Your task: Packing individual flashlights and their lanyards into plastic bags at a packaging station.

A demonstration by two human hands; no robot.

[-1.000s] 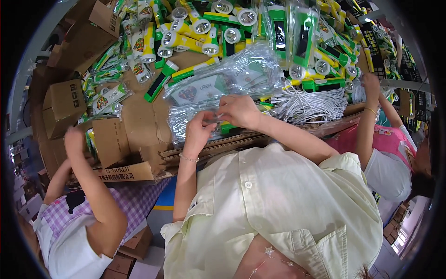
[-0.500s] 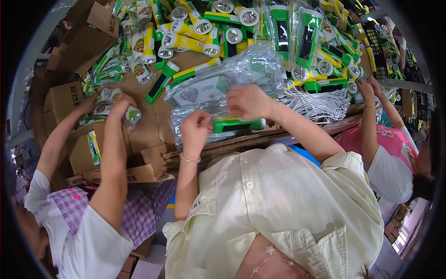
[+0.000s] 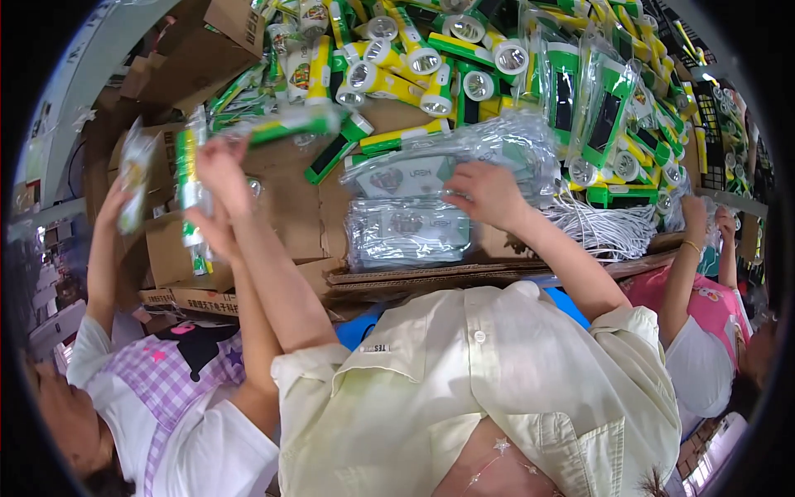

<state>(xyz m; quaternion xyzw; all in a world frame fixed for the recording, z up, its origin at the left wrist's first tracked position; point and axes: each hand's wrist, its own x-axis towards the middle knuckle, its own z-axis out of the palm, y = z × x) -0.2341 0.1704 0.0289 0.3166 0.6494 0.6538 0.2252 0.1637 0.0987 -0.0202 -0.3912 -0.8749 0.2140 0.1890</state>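
My left hand [image 3: 225, 176] is stretched out to the left, closed around one end of a green flashlight [image 3: 291, 126], which is smeared by motion; a clear wrapping seems to surround it. Over the stacked clear plastic bags [image 3: 411, 232] with printed fronts rests my right hand [image 3: 489, 195], its fingers loosely bent and slightly apart, the tips touching the upper bags. Just below my left hand a co-worker's hand [image 3: 214, 232] is at a green and yellow flashlight [image 3: 189, 186]. That person's other hand [image 3: 114, 203] grips a bagged flashlight [image 3: 135, 178].
Yellow and green flashlights [image 3: 389, 83] lie heaped across the far side. White cables [image 3: 604, 225] are bundled right of the bags. Cardboard boxes [image 3: 170, 248] stand at the left, and cardboard edges [image 3: 431, 275] run along the front. Another co-worker's hands [image 3: 696, 214] work at the right.
My left hand has swung from the bag stack to the far left, carrying the green flashlight. My right hand stays by the bags. The left co-worker's hands have moved apart, each at a flashlight.
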